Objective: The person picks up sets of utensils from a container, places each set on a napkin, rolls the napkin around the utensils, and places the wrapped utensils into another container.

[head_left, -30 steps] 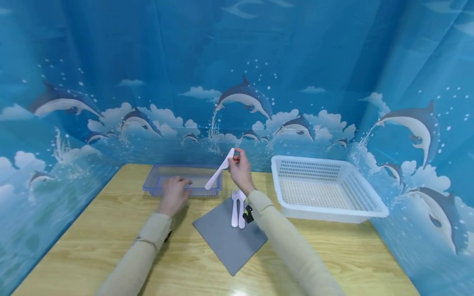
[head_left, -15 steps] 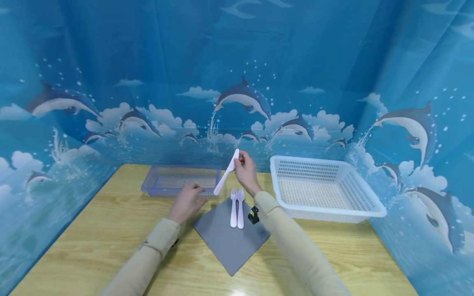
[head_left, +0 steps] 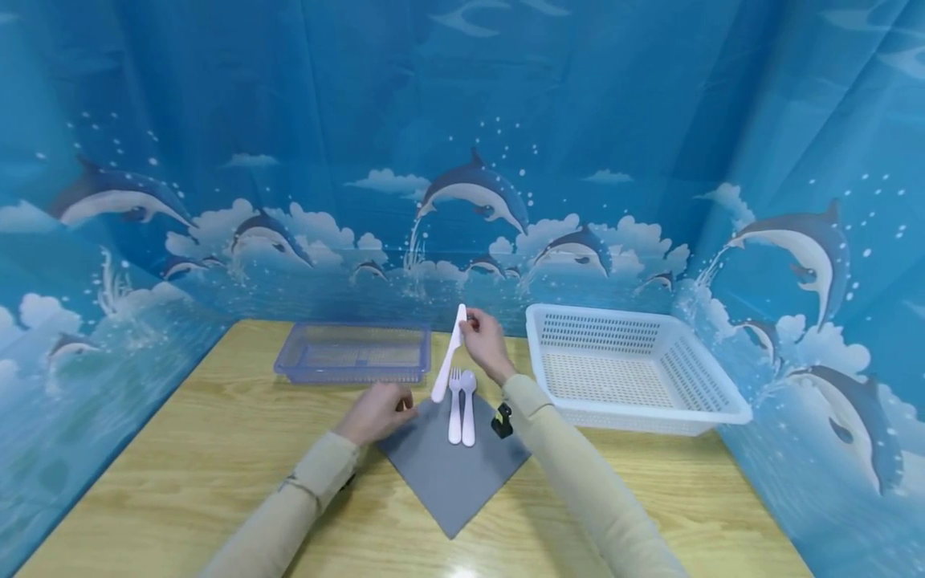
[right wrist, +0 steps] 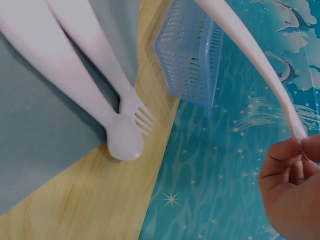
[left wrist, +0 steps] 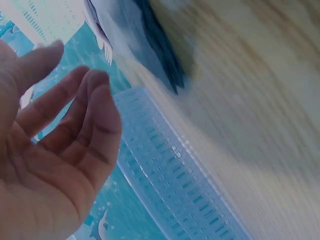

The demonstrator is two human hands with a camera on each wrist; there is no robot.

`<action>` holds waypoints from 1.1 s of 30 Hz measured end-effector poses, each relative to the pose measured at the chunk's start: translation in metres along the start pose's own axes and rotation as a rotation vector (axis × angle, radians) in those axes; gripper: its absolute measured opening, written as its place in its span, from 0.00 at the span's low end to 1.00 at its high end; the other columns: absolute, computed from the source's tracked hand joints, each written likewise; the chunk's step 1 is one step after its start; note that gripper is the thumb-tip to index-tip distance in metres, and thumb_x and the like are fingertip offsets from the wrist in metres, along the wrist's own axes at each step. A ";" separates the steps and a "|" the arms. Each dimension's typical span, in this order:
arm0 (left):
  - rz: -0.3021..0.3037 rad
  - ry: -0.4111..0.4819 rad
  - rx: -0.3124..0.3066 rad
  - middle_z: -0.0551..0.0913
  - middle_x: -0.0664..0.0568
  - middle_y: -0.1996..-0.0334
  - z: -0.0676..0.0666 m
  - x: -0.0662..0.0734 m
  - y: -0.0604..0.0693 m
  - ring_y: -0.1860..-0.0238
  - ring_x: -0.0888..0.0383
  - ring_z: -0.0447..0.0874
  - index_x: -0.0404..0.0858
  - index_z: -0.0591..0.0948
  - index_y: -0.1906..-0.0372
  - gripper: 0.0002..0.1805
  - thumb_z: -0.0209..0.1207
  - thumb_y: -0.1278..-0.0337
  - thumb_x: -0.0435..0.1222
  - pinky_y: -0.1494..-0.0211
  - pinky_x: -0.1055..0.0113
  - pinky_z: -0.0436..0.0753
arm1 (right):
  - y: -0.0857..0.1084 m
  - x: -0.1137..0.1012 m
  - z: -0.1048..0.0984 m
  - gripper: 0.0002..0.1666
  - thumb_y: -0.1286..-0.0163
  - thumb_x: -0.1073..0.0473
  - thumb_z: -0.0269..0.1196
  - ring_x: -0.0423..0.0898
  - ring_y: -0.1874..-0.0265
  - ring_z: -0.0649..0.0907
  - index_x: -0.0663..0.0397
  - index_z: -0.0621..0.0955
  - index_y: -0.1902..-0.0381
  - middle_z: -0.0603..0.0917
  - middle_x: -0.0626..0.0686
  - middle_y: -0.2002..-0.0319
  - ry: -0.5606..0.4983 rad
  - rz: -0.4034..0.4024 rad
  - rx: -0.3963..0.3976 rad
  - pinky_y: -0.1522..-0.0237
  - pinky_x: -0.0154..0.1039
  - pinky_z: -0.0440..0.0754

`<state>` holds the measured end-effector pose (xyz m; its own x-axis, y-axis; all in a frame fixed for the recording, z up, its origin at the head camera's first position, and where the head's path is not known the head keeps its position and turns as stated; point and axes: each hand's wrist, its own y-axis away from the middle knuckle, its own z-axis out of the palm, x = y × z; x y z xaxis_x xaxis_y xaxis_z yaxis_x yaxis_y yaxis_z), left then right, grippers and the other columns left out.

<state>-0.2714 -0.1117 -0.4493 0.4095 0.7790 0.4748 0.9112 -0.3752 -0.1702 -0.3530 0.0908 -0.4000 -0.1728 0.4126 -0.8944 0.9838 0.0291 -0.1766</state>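
Observation:
My right hand (head_left: 486, 341) pinches a pale pink plastic knife (head_left: 450, 356) near its blade end. The handle slants down toward the fork, above the far corner of the grey napkin (head_left: 451, 490). On that napkin a matching fork (head_left: 455, 409) and spoon (head_left: 468, 411) lie side by side, heads pointing away from me. By the napkin's left corner is my left hand (head_left: 376, 413), with nothing in it. In the left wrist view its fingers (left wrist: 102, 107) bend loosely, apart from the thumb. The right wrist view shows fingertips hiding part of the knife blade.
A clear purple-blue basket (head_left: 354, 376) stands at the back left of the wooden table (head_left: 181, 474). The larger white basket (head_left: 643, 417) is at the back right. A blue dolphin-print curtain (head_left: 462, 120) hangs behind and on both sides.
My left hand has moved from the purple-blue basket to the right and nearer me, beside the napkin. The knife has shifted right and lower, turning more upright in my right hand.

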 end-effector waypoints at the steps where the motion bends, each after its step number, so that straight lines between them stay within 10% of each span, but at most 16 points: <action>1: 0.007 0.009 -0.017 0.79 0.55 0.81 0.001 0.000 0.001 0.80 0.62 0.73 0.38 0.83 0.74 0.08 0.68 0.46 0.37 0.77 0.70 0.74 | 0.000 0.001 0.000 0.22 0.24 0.60 0.54 0.44 0.70 0.76 0.59 0.74 0.36 0.80 0.53 0.63 0.002 0.019 -0.019 0.70 0.35 0.75; 14: 0.075 -0.016 -0.229 0.78 0.58 0.77 0.013 -0.001 0.005 0.75 0.63 0.74 0.42 0.82 0.73 0.12 0.73 0.53 0.43 0.69 0.68 0.76 | 0.003 0.023 0.006 0.25 0.25 0.61 0.54 0.39 0.79 0.72 0.59 0.72 0.33 0.82 0.59 0.53 0.091 0.182 -0.247 0.78 0.32 0.71; 33: 0.159 -0.007 -0.245 0.81 0.50 0.74 0.012 -0.001 0.008 0.73 0.61 0.73 0.37 0.80 0.68 0.16 0.76 0.59 0.39 0.68 0.67 0.75 | 0.002 0.046 0.025 0.18 0.30 0.62 0.61 0.42 0.75 0.80 0.60 0.80 0.44 0.84 0.57 0.57 0.159 0.227 -0.225 0.76 0.33 0.77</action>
<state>-0.2639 -0.1099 -0.4616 0.5475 0.7037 0.4528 0.7978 -0.6023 -0.0284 -0.3604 0.0874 -0.4521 0.0430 0.5673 -0.8224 0.9851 0.1131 0.1296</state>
